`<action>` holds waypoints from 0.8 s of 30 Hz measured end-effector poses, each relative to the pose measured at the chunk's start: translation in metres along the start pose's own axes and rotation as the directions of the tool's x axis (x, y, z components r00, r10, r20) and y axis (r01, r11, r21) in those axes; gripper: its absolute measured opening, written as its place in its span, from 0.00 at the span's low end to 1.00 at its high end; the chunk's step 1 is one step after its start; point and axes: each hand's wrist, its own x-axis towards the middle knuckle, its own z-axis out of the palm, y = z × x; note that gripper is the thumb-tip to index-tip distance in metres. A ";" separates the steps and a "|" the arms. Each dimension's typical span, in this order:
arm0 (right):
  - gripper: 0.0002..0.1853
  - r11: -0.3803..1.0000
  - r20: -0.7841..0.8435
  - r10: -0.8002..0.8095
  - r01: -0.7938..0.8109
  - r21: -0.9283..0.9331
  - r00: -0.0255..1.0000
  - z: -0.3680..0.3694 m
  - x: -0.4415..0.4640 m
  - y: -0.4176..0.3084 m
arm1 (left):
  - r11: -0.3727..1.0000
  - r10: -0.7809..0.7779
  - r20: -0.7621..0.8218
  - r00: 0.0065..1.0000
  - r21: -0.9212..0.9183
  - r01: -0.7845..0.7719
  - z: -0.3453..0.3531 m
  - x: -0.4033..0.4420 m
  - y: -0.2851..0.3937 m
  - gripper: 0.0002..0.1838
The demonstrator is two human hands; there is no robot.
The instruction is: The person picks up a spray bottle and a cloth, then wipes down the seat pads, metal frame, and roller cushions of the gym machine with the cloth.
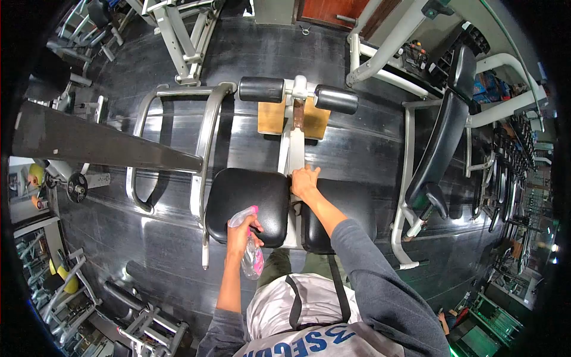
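Note:
In the head view, my left hand is closed round the neck of a clear spray bottle with a pink trigger. The bottle hangs over the front edge of the left black seat pad. My right hand reaches to the gap between the two pads, by the inner back corner of the right black pad. Its fingers are curled down against the machine's white centre beam; what they hold, if anything, is hidden.
Ahead stand black foam rollers above a wooden footplate. A curved metal frame and a thick grey beam are on the left. To the right is a padded bench. Dumbbell racks line the far right.

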 end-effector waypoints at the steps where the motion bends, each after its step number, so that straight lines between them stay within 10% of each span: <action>1: 0.23 1.000 0.003 0.002 -0.002 0.002 1.000 -0.011 -0.007 -0.002 | 0.999 -0.027 0.010 1.000 0.033 0.027 -0.001 0.000 0.001 0.15; 9: 0.25 0.997 0.215 -0.071 0.076 -0.017 0.974 -0.040 -0.029 -0.006 | 0.999 -0.040 0.027 0.999 0.014 0.040 0.002 0.000 0.008 0.14; 17: 0.16 0.980 -0.198 0.097 -0.058 0.191 0.975 -0.025 -0.022 0.010 | 0.995 -0.057 0.065 0.996 0.084 0.051 -0.005 0.004 0.003 0.18; 19: 0.18 0.696 -0.161 0.216 -0.036 0.717 0.963 -0.037 -0.032 0.018 | 0.996 -0.035 0.084 0.996 0.083 0.028 -0.002 0.002 0.006 0.17; 24: 0.18 0.305 -0.267 0.338 0.163 0.938 0.903 -0.062 -0.084 0.044 | 0.991 -0.024 0.153 0.988 0.132 0.003 -0.007 0.009 0.003 0.18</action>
